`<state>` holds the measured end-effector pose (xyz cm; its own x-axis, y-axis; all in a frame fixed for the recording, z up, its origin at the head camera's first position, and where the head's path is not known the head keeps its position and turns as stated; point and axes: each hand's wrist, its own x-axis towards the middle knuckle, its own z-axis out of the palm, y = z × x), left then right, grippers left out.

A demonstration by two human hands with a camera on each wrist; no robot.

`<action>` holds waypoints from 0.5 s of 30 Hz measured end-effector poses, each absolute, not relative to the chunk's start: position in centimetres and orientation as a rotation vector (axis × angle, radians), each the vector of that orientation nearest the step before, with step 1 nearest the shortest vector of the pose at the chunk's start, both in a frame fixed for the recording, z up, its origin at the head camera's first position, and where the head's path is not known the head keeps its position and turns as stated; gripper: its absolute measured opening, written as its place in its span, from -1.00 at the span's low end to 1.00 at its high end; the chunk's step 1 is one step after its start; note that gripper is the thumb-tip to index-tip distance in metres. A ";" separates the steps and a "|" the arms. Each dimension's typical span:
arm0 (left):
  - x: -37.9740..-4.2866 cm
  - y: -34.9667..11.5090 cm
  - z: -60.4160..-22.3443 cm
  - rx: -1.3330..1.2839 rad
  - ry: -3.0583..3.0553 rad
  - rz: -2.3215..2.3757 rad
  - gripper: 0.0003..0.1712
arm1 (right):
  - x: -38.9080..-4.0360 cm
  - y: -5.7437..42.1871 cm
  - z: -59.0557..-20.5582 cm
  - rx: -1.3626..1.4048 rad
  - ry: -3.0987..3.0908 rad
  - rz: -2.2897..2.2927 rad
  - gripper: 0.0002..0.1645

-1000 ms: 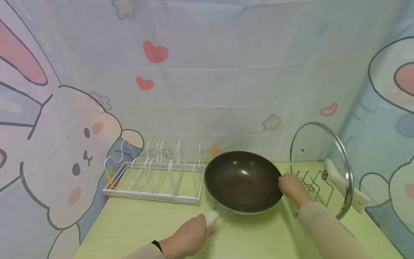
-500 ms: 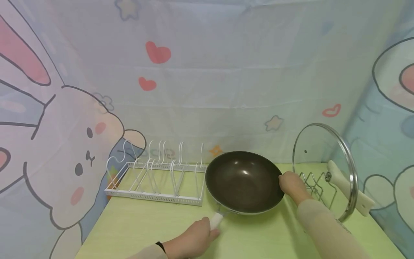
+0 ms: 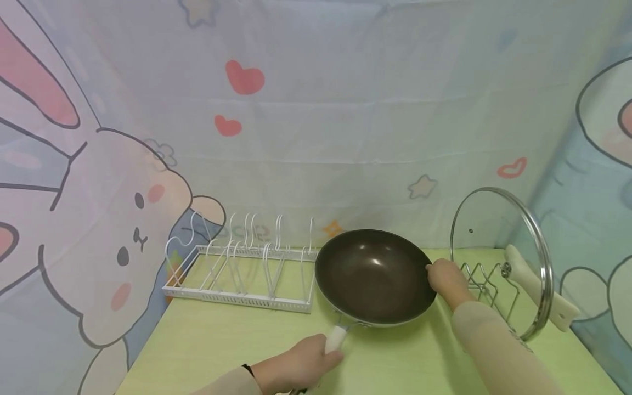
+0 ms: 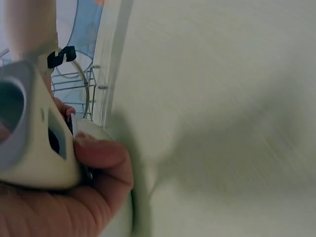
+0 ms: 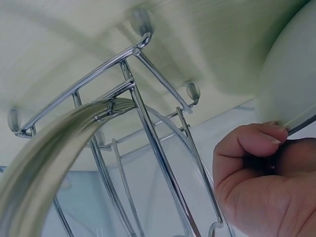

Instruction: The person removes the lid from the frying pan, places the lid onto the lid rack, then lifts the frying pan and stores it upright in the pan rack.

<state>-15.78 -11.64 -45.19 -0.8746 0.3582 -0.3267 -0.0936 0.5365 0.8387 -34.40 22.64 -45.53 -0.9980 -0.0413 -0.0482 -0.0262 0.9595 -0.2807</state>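
Note:
A dark wok (image 3: 375, 277) with a pale outside sits tilted toward me on the table, beside a white rack. My left hand (image 3: 308, 362) grips its white handle (image 3: 336, 338) near the front; in the left wrist view the thumb bends against that handle (image 4: 54, 163), which has a loop-shaped end. On the opposite side, my right hand (image 3: 446, 278) holds the wok's right rim. The right wrist view has the thumb and fingers of this hand (image 5: 261, 182) pinching the rim, against the pale outer wall (image 5: 296, 74). The fingertips behind the rim are hidden.
The white dish rack (image 3: 239, 299) with upright wire loops stands left of the wok. To the right, a glass lid (image 3: 545, 274) with a steel rim and cream handle (image 3: 530, 282) stands upright in a chrome wire rack (image 5: 153, 133). A printed cloth (image 3: 336, 137) hangs behind.
The handle and my left hand have swung slightly to the right, so the wok has turned a little. My right hand keeps its hold on the rim. The whole head view has shifted slightly.

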 end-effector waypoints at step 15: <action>-16.4 -12.3 -46.4 0.151 1.850 1.563 -0.65 | -34.6 22.8 -46.1 -0.234 3.079 -0.281 -0.53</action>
<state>-16.40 -12.31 -46.42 -0.7482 0.5055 -0.4298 -0.3391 0.2654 0.9025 -34.62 22.82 -46.08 -0.9878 -0.1536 -0.0268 -0.1462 0.9722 -0.1831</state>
